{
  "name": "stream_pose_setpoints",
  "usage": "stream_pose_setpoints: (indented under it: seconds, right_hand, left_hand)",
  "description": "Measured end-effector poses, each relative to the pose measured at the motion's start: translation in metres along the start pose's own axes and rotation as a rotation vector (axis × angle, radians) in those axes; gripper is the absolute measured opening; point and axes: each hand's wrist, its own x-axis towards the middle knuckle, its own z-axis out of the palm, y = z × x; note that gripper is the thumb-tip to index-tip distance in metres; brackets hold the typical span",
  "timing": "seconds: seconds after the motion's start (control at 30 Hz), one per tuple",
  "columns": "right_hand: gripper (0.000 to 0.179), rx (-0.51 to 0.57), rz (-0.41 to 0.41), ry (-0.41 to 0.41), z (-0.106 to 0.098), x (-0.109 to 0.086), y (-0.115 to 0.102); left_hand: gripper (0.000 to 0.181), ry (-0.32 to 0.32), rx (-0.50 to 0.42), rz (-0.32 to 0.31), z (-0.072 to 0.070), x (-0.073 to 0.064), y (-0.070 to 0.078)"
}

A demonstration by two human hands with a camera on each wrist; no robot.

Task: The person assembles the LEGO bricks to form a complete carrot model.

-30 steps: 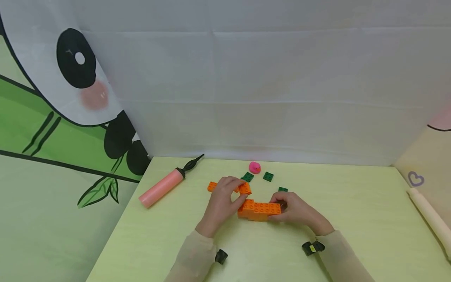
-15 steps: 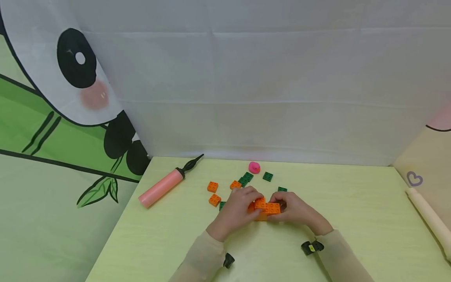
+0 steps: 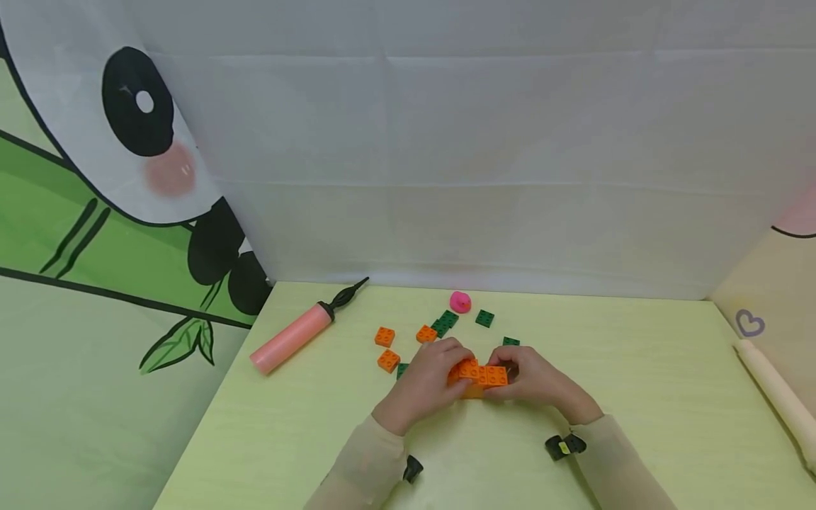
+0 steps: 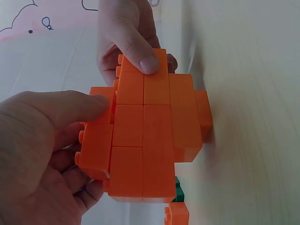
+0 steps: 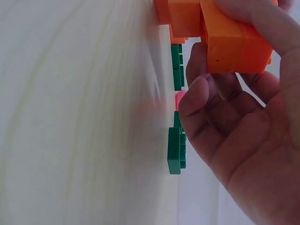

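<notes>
A stepped structure of joined orange toy bricks [image 4: 157, 140] stands between both hands, low over the table. My left hand [image 3: 423, 384] pinches an orange toy brick [image 4: 95, 150] at the top of the structure, its thumb on the near side and fingers curled behind. In the head view this hand covers the structure's left part. My right hand [image 3: 542, 382] grips the other end of the orange brick structure [image 5: 229, 44], with the thumb pressed on the near face and the fingers bent behind it.
Loose orange bricks [image 3: 388, 360] and several green bricks [image 3: 484, 318] lie behind and left of the hands. A small pink toy [image 3: 460, 302] sits near the back edge. A pink hand pump [image 3: 293, 338] lies at the left, and a pale roll [image 3: 778, 400] at the right edge.
My left hand has moved right with an orange brick and set it on top of the structure, uncovering loose bricks at the left. The right hand has kept its hold.
</notes>
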Motion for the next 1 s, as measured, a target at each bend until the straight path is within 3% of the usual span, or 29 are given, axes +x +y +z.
stream_pose_setpoints:
  seconds: [0.27,0.5,0.67,0.87,1.0]
  right_hand:
    - [0.029,0.005,-0.003,-0.004,0.000,0.001,0.000]
    - [0.029,0.001,-0.006,-0.004,-0.001,0.000,-0.002]
    - [0.029,0.003,-0.005,-0.001,-0.002,-0.002,-0.004]
    - [0.027,0.027,0.006,-0.013,-0.001,-0.002,-0.006]
    - [0.027,0.021,0.009,-0.019,0.000,-0.002,-0.009]
  left_hand:
    - [0.028,-0.023,0.081,-0.006,-0.005,0.003,0.001]
    - [0.030,-0.056,0.073,-0.035,-0.006,0.003,0.000]
    - [0.030,-0.067,0.017,-0.043,-0.008,0.003,0.001]
    - [0.029,-0.080,-0.140,-0.076,-0.009,0.002,-0.004]
    - [0.031,-0.094,-0.193,-0.079,-0.011,0.000,-0.008]
